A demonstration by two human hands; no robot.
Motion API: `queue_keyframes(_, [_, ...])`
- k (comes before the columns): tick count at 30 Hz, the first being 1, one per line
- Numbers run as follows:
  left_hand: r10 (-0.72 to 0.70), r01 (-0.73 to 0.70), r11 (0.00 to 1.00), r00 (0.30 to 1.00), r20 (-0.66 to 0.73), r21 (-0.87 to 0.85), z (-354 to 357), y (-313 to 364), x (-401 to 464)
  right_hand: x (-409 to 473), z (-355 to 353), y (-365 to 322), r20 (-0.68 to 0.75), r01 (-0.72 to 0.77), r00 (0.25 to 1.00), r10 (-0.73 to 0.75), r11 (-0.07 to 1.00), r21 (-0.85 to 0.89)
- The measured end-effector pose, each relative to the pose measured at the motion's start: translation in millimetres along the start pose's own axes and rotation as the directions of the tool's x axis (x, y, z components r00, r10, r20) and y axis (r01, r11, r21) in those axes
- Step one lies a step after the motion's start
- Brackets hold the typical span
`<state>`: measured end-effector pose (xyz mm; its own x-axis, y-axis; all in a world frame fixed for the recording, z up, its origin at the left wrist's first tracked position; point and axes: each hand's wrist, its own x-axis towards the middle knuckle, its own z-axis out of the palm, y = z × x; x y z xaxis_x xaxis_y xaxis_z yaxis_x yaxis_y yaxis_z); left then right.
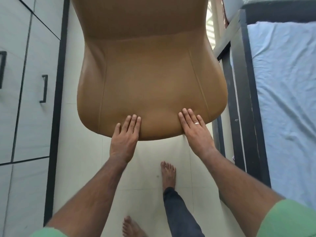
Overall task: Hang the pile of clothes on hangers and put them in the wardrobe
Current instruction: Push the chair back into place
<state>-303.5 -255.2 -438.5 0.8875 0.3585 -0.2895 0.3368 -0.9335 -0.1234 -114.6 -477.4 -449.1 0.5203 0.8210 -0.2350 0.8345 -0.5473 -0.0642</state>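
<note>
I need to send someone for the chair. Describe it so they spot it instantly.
Between the grey wardrobe and the blue-sheeted bed stands a tan leather chair. Both hands, left hand and right hand, rest flat on its seat edge; nothing else there is tan.

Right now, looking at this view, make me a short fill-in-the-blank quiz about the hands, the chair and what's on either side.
1. Both hands lie flat on the front edge of the tan ____.
2. A ring shows on the ____ hand, not on the left hand.
3. The bed with the pale blue sheet is on the person's ____ side.
4. The wardrobe doors on the left are ____.

Missing words: chair; right; right; closed
</note>
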Motion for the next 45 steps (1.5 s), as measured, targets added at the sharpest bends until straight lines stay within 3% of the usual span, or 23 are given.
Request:
queue_keyframes(4, [0.071, -0.07, 0.997, 0.996, -0.058, 0.019, 3.6, -14.6, 16.2, 13.0, -1.2, 4.7, -0.029, 0.028, 0.999, -0.028, 0.999, -0.032])
queue_keyframes(7, [0.041, -0.041, 0.999, 0.998, -0.04, 0.003, -7.5, -30.5, 44.8, 43.7, -9.0, 5.6, -0.063, 0.01, 0.998, -0.011, 1.0, -0.019])
queue_keyframes(14, [-0.309, 0.323, 0.934, 0.945, 0.106, -0.155, -45.8, -84.3, 136.0, 149.8, -41.5, 12.1, -0.087, -0.047, 0.995, 0.048, 0.999, 0.004])
queue_keyframes(18, [-0.406, 0.431, 0.872, 0.902, 0.148, -0.233, -62.3, -109.8, 190.1, 213.9, -65.5, 23.7, -0.041, -0.053, 0.998, 0.053, 0.999, -0.002])
queue_keyframes(27, [-0.205, 0.272, 0.947, 0.92, 0.334, -0.17, -82.3, -185.3, 304.2, 338.1, -105.8, 36.6, 0.116, -0.172, 0.977, 0.177, 0.984, -0.049])
queue_keyframes(45, [-0.101, 0.17, 0.974, 0.918, 0.384, -0.15, -166.9, -323.3, 575.5, 634.6, -179.0, 103.0, 0.169, -0.225, 0.964, 0.207, 0.969, 0.097])
